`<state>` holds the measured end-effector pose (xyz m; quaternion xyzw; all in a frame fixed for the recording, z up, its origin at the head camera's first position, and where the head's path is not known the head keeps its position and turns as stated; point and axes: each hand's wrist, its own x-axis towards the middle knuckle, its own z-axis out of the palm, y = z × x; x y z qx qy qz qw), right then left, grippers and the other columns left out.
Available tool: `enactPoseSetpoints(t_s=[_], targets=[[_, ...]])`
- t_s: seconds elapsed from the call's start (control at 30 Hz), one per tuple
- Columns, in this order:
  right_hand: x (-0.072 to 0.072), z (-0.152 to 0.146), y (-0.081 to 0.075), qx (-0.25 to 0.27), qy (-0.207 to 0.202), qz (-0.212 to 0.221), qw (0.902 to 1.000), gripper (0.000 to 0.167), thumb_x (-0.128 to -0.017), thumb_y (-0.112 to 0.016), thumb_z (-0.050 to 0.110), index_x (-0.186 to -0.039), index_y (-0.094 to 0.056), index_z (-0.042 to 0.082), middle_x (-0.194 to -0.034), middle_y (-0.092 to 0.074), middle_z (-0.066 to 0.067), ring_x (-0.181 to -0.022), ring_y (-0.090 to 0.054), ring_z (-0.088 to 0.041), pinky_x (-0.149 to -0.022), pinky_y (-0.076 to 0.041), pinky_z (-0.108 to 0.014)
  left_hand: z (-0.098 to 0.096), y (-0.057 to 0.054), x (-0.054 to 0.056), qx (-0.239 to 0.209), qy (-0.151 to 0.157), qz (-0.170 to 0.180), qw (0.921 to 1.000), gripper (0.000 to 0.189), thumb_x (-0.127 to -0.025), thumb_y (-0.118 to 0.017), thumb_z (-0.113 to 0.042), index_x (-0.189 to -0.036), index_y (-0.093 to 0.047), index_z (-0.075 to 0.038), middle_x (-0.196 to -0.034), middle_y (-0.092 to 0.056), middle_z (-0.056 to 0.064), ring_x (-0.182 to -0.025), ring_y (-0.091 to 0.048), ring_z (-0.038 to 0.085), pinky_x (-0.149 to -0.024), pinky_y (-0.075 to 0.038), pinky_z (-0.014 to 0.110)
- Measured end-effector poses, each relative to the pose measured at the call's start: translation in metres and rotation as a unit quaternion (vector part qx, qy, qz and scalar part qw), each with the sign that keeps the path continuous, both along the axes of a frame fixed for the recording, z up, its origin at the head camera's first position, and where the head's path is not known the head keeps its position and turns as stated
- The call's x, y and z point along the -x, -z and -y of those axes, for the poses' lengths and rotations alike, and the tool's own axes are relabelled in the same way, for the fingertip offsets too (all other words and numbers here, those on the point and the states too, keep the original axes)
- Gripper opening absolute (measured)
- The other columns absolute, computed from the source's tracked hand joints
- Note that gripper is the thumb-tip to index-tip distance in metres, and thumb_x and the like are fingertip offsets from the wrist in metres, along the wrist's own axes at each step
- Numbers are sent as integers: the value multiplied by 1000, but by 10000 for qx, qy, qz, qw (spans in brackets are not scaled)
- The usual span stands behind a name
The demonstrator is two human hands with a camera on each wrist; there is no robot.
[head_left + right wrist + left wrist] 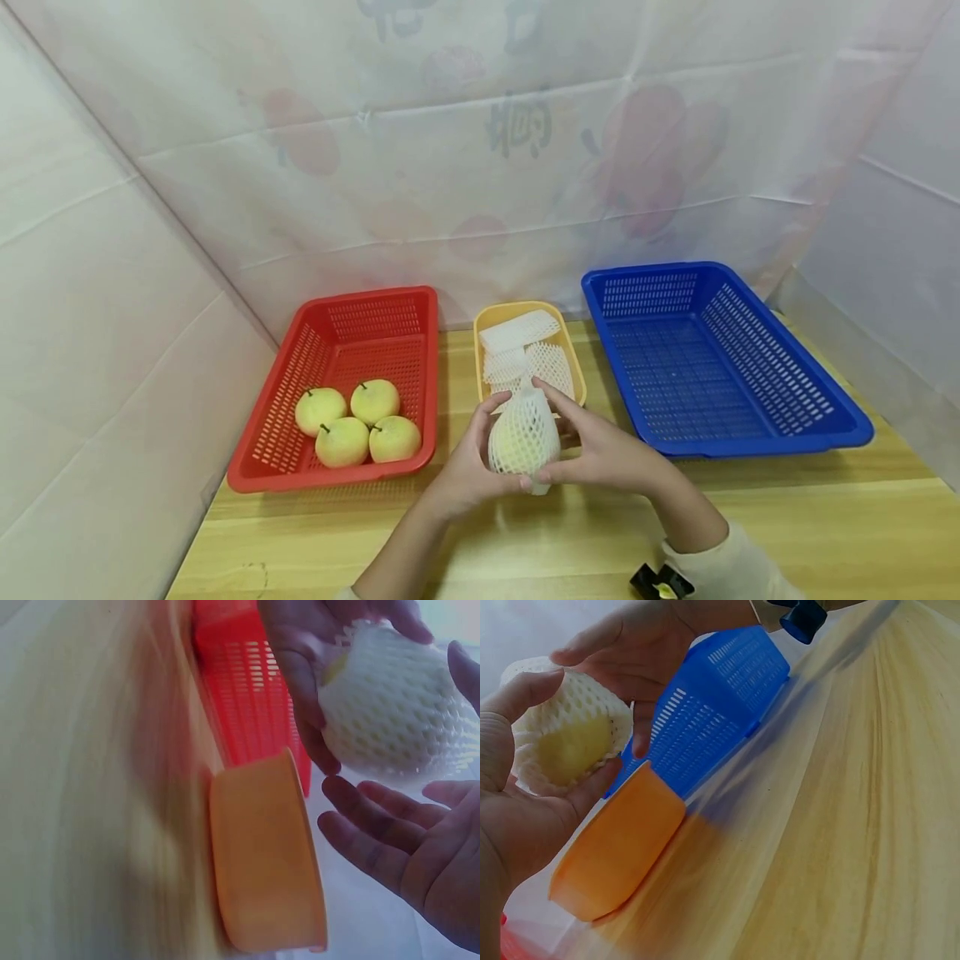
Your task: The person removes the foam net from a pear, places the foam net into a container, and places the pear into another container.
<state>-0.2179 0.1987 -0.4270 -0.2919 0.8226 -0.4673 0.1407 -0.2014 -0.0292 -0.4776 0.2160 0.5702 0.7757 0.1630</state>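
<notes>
Both hands hold a yellow pear [517, 442] sheathed in a white foam net [405, 705] above the table. My left hand [468, 467] curves round its left side, thumb in front and fingers beneath. On its other side is my right hand [600, 442], with thumb and forefinger at the net's two ends; its other fingers spread below the fruit in the right wrist view. Just behind stands a small orange tray [622, 847] with several flat white foam nets [551, 367] in it. Part of the pear's yellow skin shows bare in the left wrist view.
A red basket [431, 375] on the left contains several unwrapped yellow pears [341, 442]. At the right stands a blue basket [667, 350] with slotted walls. Pale printed cloth [480, 167] closes off the back of the wooden table [315, 542].
</notes>
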Motion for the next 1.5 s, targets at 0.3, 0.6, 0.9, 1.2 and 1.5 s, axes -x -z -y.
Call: enactPoseSetpoints(t_s=[0.3,0.6,0.9,1.2,1.5], targets=[[-2,4,3,-186,25,-250,9995,103,-79,-81,42,-157,-15,33,-120,-60,-2,-101,-62,-16,-86,-55,-33,-2,4,-2,259,-66,-223,9994,102,-72,-81,1,-151,-24,-28,-147,-35,12,-128,-47,29,-99,-50,41],[-3,9,5,-331,-71,-296,9990,103,-74,-86,37,-155,-23,36,-143,-46,1,-108,-60,-17,-87,-56,-32,-1,8,-3,1485,-300,-662,9862,102,-69,-88,-12,-149,-31,-39,-140,-49,1,-119,-56,23,-94,-53,33],[-3,7,15,-1072,-106,-424,9933,105,-71,-86,37,-155,-23,39,-154,-36,5,-121,-53,-13,-89,-52,-32,1,12,-1,2414,184,-1104,9639,105,-72,-88,-26,-151,-22,-44,-134,-52,-5,-114,-58,13,-93,-51,28],[-2,9,22,-1448,-351,-602,9870,104,-71,-86,34,-155,-24,36,-149,-43,4,-120,-53,-14,-89,-51,-35,5,17,1,2668,415,-1123,9563,96,-78,-83,-32,-150,-22,-43,-129,-55,-5,-109,-61,11,-90,-52,27],[0,10,23,-1582,-342,-459,9857,105,-71,-86,34,-156,-24,33,-147,-46,4,-114,-56,-14,-87,-50,-35,6,14,1,2769,345,-1135,9535,95,-76,-86,-28,-149,-26,-41,-126,-57,-5,-109,-60,10,-91,-51,26]])
